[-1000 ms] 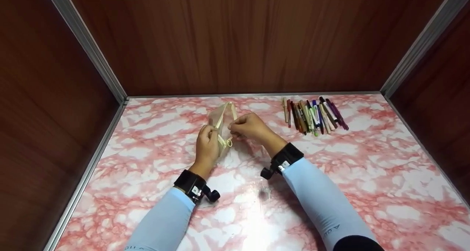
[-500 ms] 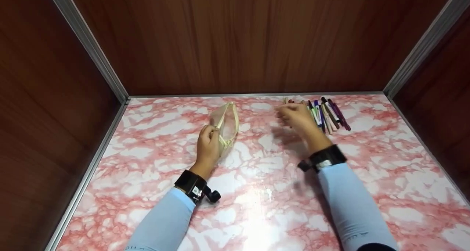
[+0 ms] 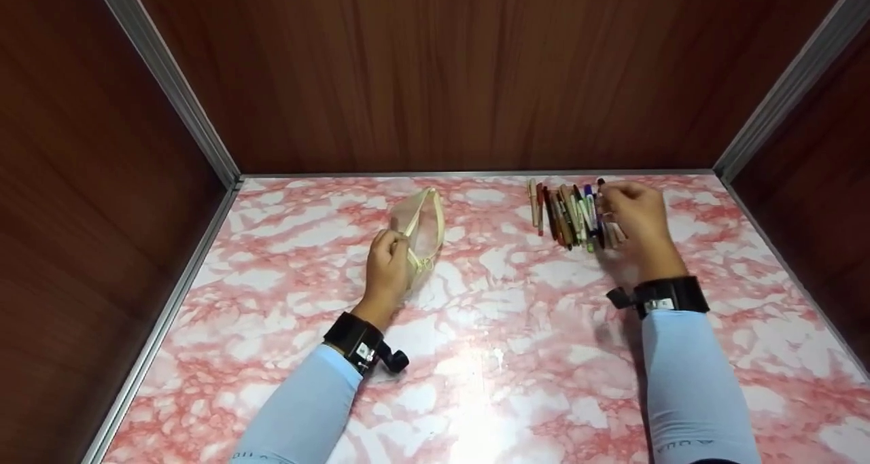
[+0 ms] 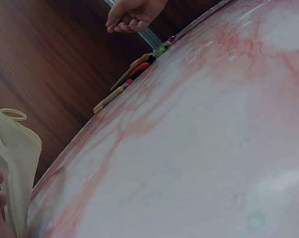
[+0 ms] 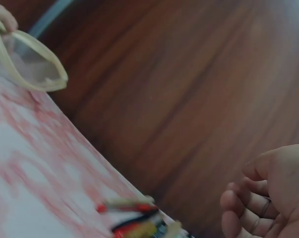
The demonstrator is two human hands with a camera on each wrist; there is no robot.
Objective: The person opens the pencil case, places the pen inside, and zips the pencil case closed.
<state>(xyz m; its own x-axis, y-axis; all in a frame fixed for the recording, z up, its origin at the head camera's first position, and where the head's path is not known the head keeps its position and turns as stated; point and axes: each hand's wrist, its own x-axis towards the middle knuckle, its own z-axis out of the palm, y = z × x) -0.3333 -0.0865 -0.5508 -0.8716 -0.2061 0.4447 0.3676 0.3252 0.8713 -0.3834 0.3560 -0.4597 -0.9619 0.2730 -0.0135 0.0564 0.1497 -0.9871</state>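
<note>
Your left hand grips the near side of a pale mesh pouch, which lies beyond and to the right of its knuckles. The pouch mouth gapes toward your right hand; a cord loop sits just right of your left fingers. Your grip on the fabric is partly concealed: the head view shows the back of the hand, and the left wrist view cuts the hand off at the edge.

Your right hand is bare, its fingers loosely curled, raised above the right end of a row of pens. Most of the visible pens lie to its left. It covers those directly behind it, so their number cannot be told. The right wrist view shows the pens blurred and cropped, below and left of your fingers.
</note>
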